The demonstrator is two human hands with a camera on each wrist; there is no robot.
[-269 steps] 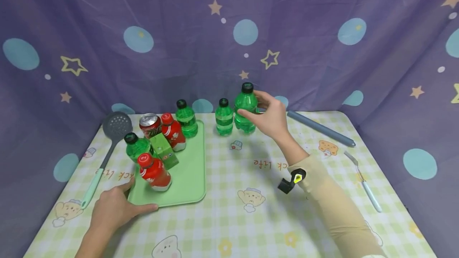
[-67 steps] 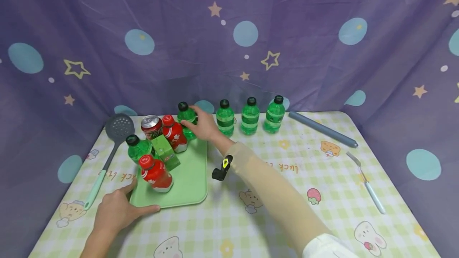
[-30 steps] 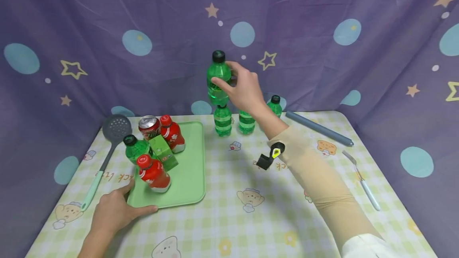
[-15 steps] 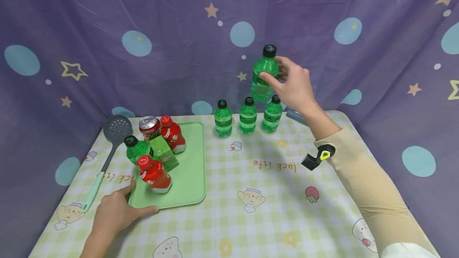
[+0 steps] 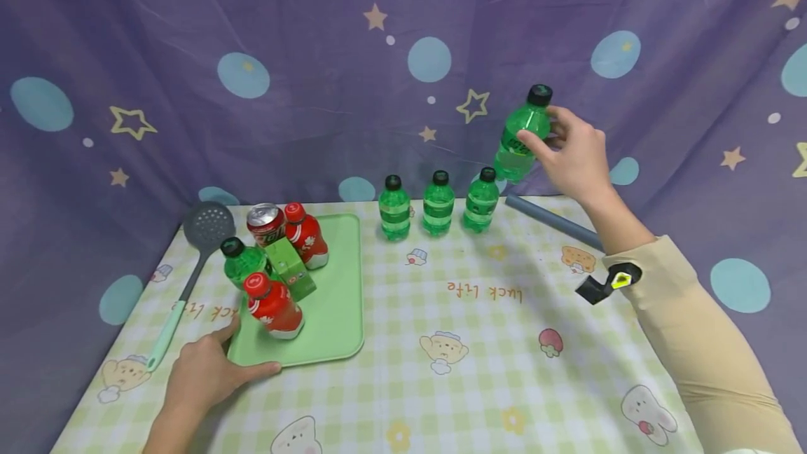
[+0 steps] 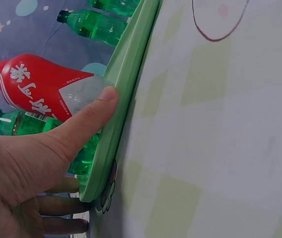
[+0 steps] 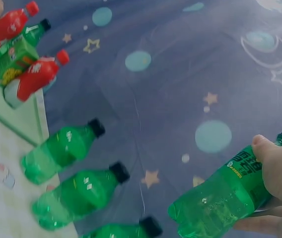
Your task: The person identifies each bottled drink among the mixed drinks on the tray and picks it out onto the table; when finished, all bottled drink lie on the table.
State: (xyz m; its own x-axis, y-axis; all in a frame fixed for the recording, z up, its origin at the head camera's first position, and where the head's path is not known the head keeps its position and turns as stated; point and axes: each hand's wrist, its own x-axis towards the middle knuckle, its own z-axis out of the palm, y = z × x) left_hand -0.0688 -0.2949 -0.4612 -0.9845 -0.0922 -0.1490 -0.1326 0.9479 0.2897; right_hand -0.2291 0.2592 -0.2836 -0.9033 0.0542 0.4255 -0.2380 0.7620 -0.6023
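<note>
Head view: right hand (image 5: 576, 160) has its fingers wrapped round a green bottle (image 5: 517, 153), tilted, up in the air right of three upright green bottles (image 5: 438, 209). Left hand (image 5: 204, 373) is unclenched, straight thumb along the front rim of the tray (image 5: 332, 300), fingers at its left side. Only the left wrist view gets me the white lettering on the nearest red bottle (image 6: 41, 87); only the right wrist view gets me the held bottle's dark label print up close. I get the skimmer (image 5: 211, 225) and gray rod (image 5: 555, 221) on head view alone. Worktop (image 5: 403, 314): pale green check cloth, cartoon prints. Purple curtain (image 5: 315, 125) behind and both sides, stars and teal blobs.
</note>
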